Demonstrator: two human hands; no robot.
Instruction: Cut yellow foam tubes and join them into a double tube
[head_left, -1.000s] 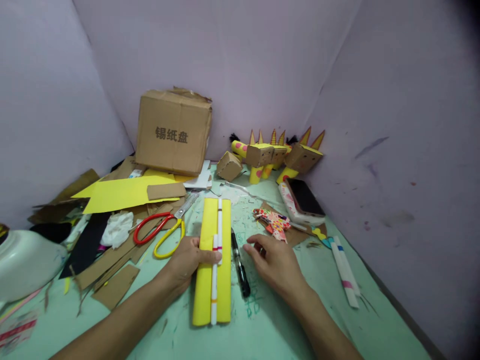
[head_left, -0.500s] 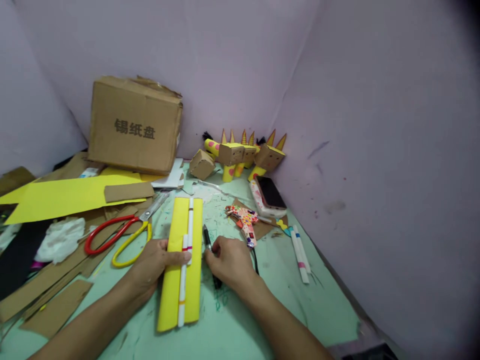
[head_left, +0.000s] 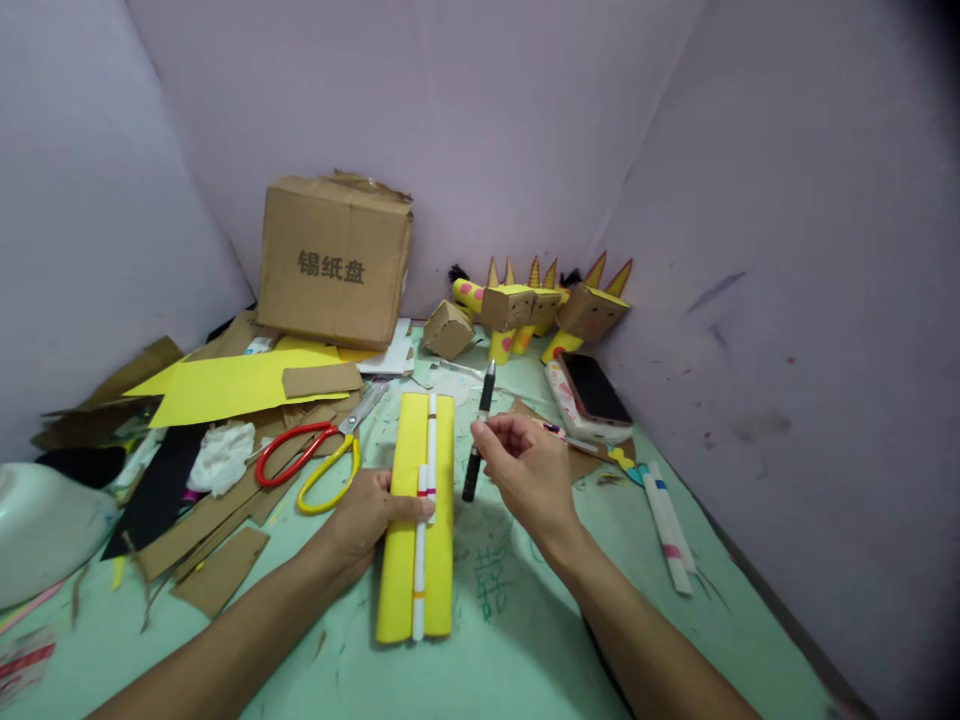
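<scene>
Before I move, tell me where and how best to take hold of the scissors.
Take the scissors by the red loop, probably from the person's left: it juts out there, the blades point away, and the left hand sits close beside the yellow loop.

Dim light, soft shadows, dark upper-right corner
</scene>
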